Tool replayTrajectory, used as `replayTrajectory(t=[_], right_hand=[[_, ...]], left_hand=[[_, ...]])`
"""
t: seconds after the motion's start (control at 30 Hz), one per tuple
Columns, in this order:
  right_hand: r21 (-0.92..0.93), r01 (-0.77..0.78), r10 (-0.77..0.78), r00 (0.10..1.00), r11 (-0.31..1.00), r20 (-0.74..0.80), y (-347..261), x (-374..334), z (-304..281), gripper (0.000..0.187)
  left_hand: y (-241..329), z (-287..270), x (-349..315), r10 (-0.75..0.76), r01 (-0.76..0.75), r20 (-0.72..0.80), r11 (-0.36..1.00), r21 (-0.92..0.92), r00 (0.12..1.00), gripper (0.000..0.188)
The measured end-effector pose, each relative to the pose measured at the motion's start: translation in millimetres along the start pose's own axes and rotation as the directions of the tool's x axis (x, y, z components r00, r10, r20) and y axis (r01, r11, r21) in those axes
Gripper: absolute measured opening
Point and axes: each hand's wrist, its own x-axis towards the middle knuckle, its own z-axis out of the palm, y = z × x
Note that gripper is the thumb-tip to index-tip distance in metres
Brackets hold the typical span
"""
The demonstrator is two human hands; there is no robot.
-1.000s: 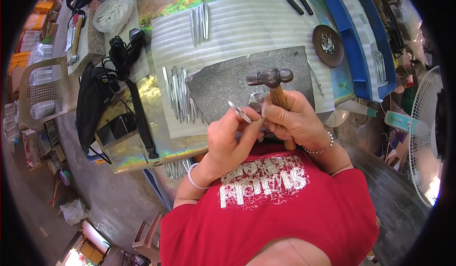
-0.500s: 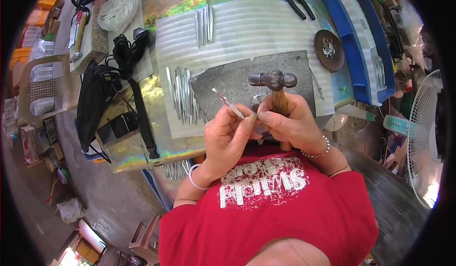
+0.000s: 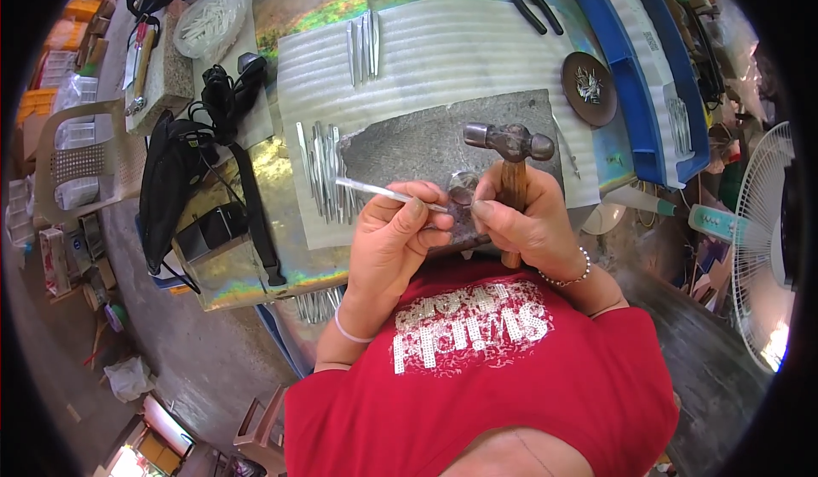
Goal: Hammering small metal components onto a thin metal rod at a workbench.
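My left hand (image 3: 394, 234) pinches a thin, flat silvery metal strip (image 3: 368, 189) between thumb and fingers. The strip's far end points left, over a pile of similar metal strips (image 3: 320, 170). A ball-peen hammer (image 3: 513, 143) is in my right hand (image 3: 530, 221), its wooden handle tucked under the fingers and its head up. The right thumb and index finger come together at their tips; anything tiny between them is too small to tell. Under both hands lies a grey stone slab (image 3: 409, 140), with a small round metal piece (image 3: 463, 185) on it between them.
White foam sheeting (image 3: 460, 42) under the slab bears more strips (image 3: 363, 46), a thin pointed tool (image 3: 566, 146) and a brown dish (image 3: 600, 115) of small metal bits. Pliers (image 3: 527, 1) lie behind. A blue tray (image 3: 626, 68) stands right, a black bag (image 3: 170, 191) left, a fan (image 3: 763, 247) far right.
My left hand has drawn left and away from the right one. The strip has swung from a steep slant to nearly level. The hammer has shifted slightly right in my right hand.
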Motion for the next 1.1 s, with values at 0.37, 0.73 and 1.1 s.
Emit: replayTrajectory(t=[0.37,0.73,1.1], right_hand=[[-0.213,0.239,-0.241,0.97,0.947,0.017,16,4,11,0.008],[-0.399,0.347,-0.404,0.913,0.849,-0.064,34,9,11,0.012],[-0.623,0.345,-0.433,0.901,0.702,0.011,18,6,-11,0.03]], left_hand=[[-10,-8,8,-0.087,0.108,0.123,0.979,-0.175,0.989,0.016],[-12,0,6,0.024,-0.009,0.115,0.992,-0.13,0.993,0.014],[-7,5,0,0.09,-0.089,0.039,0.995,-0.044,0.995,0.012]])
